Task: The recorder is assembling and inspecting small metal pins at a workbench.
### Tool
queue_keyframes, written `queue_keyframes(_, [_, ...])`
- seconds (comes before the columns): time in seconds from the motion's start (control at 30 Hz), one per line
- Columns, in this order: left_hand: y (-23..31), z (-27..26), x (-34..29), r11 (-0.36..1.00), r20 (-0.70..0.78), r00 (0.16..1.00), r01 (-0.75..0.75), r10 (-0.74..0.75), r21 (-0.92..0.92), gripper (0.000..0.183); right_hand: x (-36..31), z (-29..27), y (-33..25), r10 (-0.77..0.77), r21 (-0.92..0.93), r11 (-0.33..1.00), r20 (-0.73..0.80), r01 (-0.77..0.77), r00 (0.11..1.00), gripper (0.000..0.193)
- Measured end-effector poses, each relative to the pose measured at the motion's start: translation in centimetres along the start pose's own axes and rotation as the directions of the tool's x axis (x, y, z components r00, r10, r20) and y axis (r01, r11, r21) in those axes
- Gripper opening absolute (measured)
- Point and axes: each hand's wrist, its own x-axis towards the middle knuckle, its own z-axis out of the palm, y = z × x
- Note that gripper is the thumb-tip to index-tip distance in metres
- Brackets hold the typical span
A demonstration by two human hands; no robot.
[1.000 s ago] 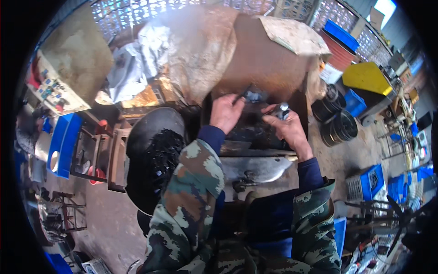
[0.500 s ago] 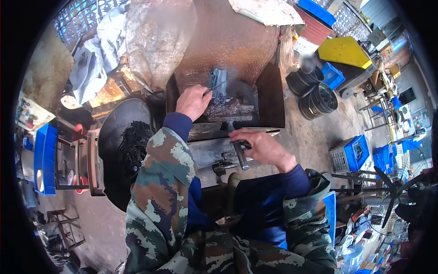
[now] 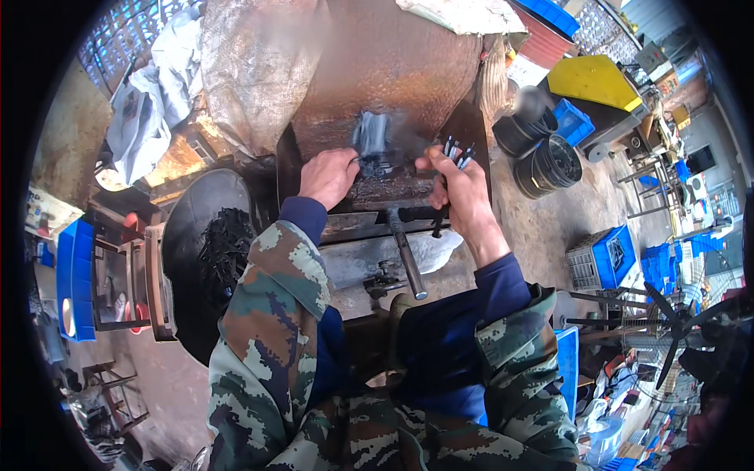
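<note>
My left hand [image 3: 328,177] is closed at the left side of an open-fronted metal box. A thin dark rod [image 3: 358,159] pokes a little out of its fingers; most of it is hidden. Opposite, my right hand [image 3: 465,198] is closed around several small dark metal pieces [image 3: 455,151], whose pale, shiny ends stick up past the fingers. Between the hands, bluish-grey streaks [image 3: 372,132] stand out against the brown back sheet, above a rough, dark block [image 3: 385,188]. A steel bar handle [image 3: 408,259] slants toward me below the box, untouched by either hand.
A black basin [image 3: 177,259] of dark strips [image 3: 224,251] stands at my left, near a blue tray [image 3: 76,279]. On the right are black buckets [image 3: 547,169], a blue-and-grey crate [image 3: 603,259] and a fan [image 3: 675,326]. The box's right wall [image 3: 470,137] rises beside my right hand.
My right hand has left the bar handle and moved up and right to the box, where small metal pieces show in its grip. My left hand has shifted slightly; its rod shows less.
</note>
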Motion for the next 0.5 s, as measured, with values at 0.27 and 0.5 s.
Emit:
queue_keyframes(0.27, [3.3,-1.6,1.0,0.798,0.187,0.982,0.144,-0.039,-0.586,0.027,0.7,1.4,1.0,-0.045,0.11,0.993,0.03,0.042,0.999,0.02])
queue_keyframes(0.5, [7.6,-3.2,0.0,0.582,0.361,0.928,0.341,-0.086,-0.738,0.028,0.5,1.5,1.6,-0.139,0.105,0.985,0.035,0.135,0.99,0.018])
